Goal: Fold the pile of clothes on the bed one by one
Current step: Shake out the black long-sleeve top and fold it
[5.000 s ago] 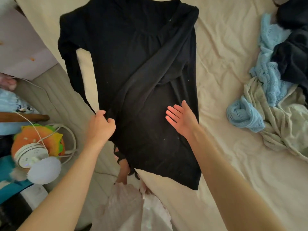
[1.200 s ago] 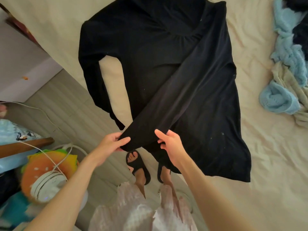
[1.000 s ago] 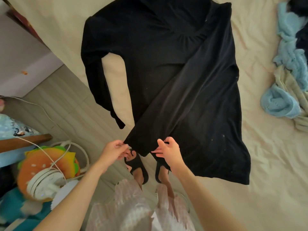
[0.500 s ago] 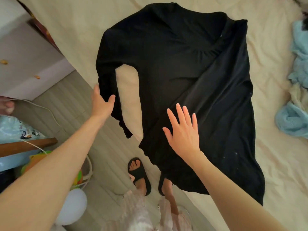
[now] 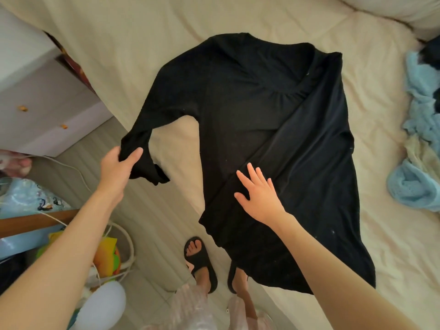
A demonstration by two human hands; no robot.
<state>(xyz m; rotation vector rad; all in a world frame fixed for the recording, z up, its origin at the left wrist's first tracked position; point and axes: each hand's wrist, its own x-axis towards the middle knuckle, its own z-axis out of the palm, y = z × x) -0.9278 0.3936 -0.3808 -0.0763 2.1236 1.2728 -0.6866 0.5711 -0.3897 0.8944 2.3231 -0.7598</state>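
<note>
At the far left of the frame I see a white cabinet (image 5: 35, 108) in the upper corner, and below it floor clutter: a patterned blue item, a wooden edge, a white cable (image 5: 71, 167) trailing over the pale floor, and an orange and green toy (image 5: 107, 256) near a white rounded object (image 5: 102, 306) at the bottom left.

My left hand (image 5: 116, 167) sits left of centre, closed around the cuff end of the black top's (image 5: 250, 115) left-hand sleeve (image 5: 147, 129). That sleeve is lifted off the cream bed sheet (image 5: 142, 44) and hangs out past the edge of the mattress, above the floor, its cuff drooping just right of my thumb.

At bottom centre, my feet in black sandals (image 5: 202, 260) stand on the floor, partly hidden by the hem of the top, which spills over the bed edge.

My right hand (image 5: 259, 196) lies open and flat, fingers spread, palm down on the lower body of the top, gripping nothing. It rests just beside the other sleeve, which lies diagonally across the front of the garment.

The top lies spread across the middle of the bed, neckline toward the upper part of the frame.

At the right edge, well apart from it, the remaining pile shows: a light blue knit (image 5: 419, 129), a pale cream garment (image 5: 421, 158) and something dark (image 5: 431, 53) at the upper right.
</note>
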